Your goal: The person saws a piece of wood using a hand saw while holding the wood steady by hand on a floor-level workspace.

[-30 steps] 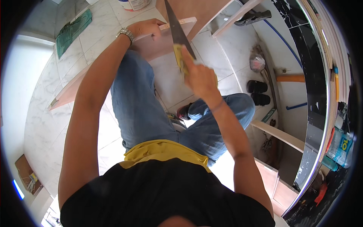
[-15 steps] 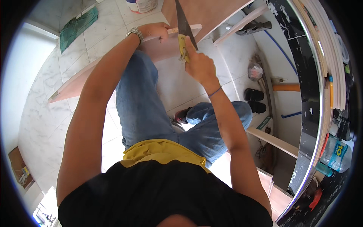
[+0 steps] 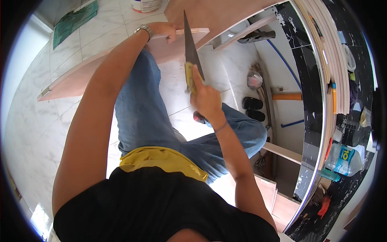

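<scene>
Standing on a white marble-patterned tiled floor [image 3: 36, 121], we look down past our black shirt and blue jeans. A green mat [image 3: 74, 22] lies on the tiles at upper left, and a white paint bucket [image 3: 145, 5] sits at the top edge. To the right, a black speckled counter [image 3: 310, 121] curves along the room, with a stack of pale boards [image 3: 330, 60] on it and a clear plastic water bottle [image 3: 342, 158] near the lower right. A pair of black sandals [image 3: 253, 109] rests on the floor beside an orange-handled tool [image 3: 287, 96].

Our left hand [image 3: 163, 30], with a metal wristwatch [image 3: 144, 30] at the wrist, presses down on a long pinkish wooden board [image 3: 92, 74], its fingers curled over the board's far edge near the cut end. Our right hand [image 3: 203, 99] is clamped tight around the yellow handle of a handsaw [image 3: 191, 52], index finger stretched along the handle. The saw's dark blade points away from us and crosses the board just right of the left hand.
</scene>
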